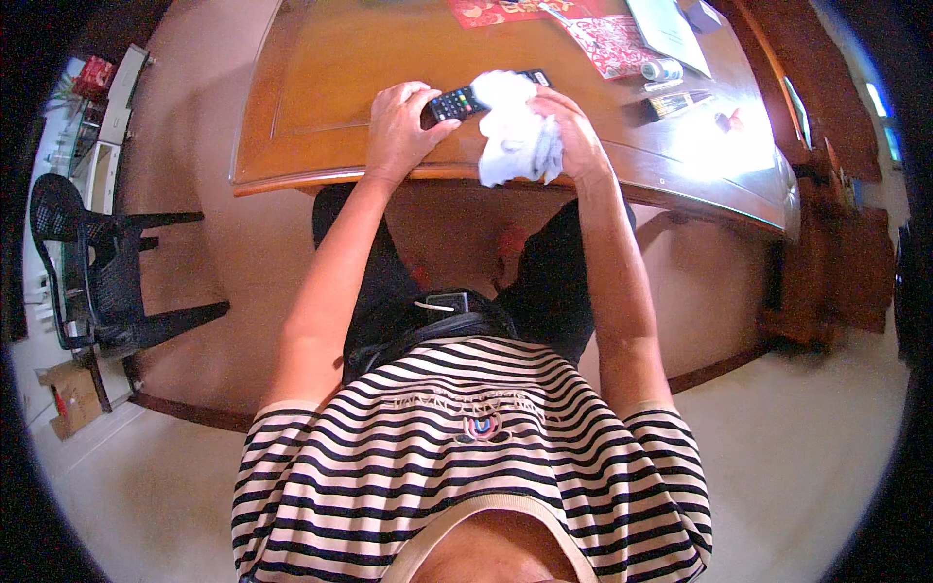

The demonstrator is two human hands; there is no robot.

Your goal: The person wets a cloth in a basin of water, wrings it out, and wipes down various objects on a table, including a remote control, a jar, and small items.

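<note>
A black remote control (453, 104) with coloured buttons is held over the near part of a wooden desk (328, 87). My left hand (405, 125) grips its left end between thumb and fingers. In my right hand (571, 131) is a crumpled white cloth or tissue (514, 127), which drapes over the middle of the remote and hangs down past the desk's front edge. The cloth hides much of the remote's right part. A dark end with a pale label (539, 78) shows beyond the cloth; whether it belongs to the same remote I cannot tell.
On the desk's right side are a white bottle (662, 69), a brush (674, 104), red-and-white patterned paper (609, 47) and a pale booklet (667, 33). Red printed paper (503, 11) lies at the back. A black plastic chair (109, 270) stands on the left.
</note>
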